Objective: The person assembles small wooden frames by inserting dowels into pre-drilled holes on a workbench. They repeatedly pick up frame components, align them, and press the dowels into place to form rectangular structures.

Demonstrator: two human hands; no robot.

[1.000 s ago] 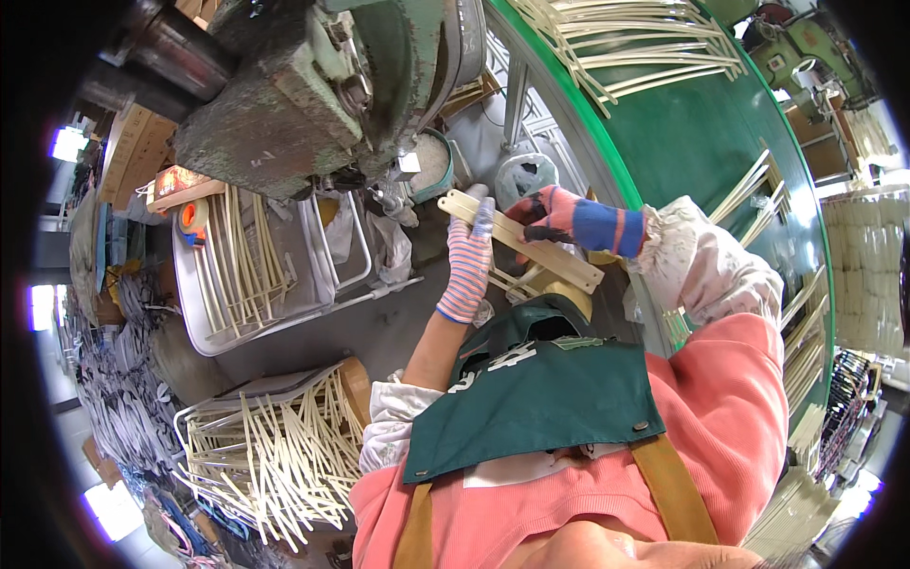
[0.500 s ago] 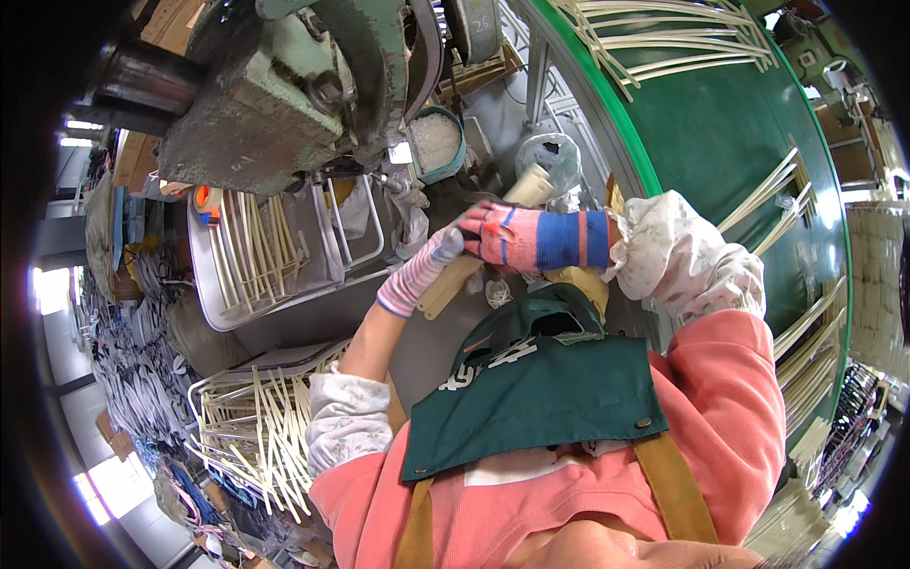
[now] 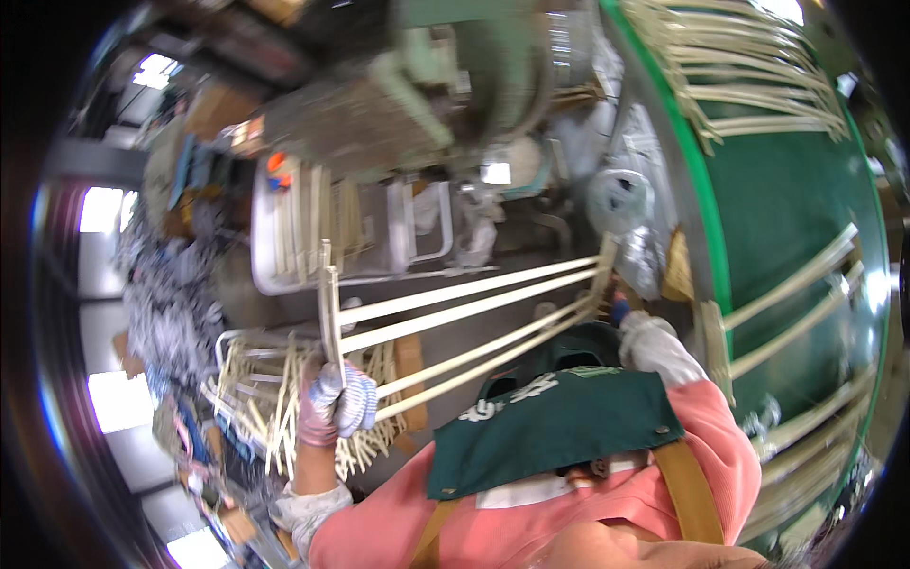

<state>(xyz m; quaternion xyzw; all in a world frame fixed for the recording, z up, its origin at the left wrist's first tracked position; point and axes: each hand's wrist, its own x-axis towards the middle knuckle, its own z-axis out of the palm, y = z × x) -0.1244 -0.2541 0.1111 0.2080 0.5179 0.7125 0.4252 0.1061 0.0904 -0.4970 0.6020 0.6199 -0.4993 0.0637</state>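
Observation:
A cream slatted frame (image 3: 474, 330) spans the space in front of my apron, several long rails running between two upright end pieces. My left hand (image 3: 339, 403), in a striped pink, white and blue glove, is closed round its left end piece. At the opposite end piece, my right hand (image 3: 618, 302) is closed on the frame. Only a bit of that glove and its blue cuff shows beside the floral sleeve, so its fingers are mostly hidden. The picture is smeared by motion.
A large green machine (image 3: 408, 104) stands ahead. A white tray (image 3: 270, 270) with cream strips lies ahead left, and a wire rack (image 3: 223, 379) heaped with strips is nearer. Along the right runs a green conveyor (image 3: 768, 190) carrying cream frames. A clear bag (image 3: 621, 199) hangs beside it.
My hands were together at a narrow cream piece; they have parted, left hand toward the lower left, right hand to the right. The slatted frame now spreads between them. The view has shifted.

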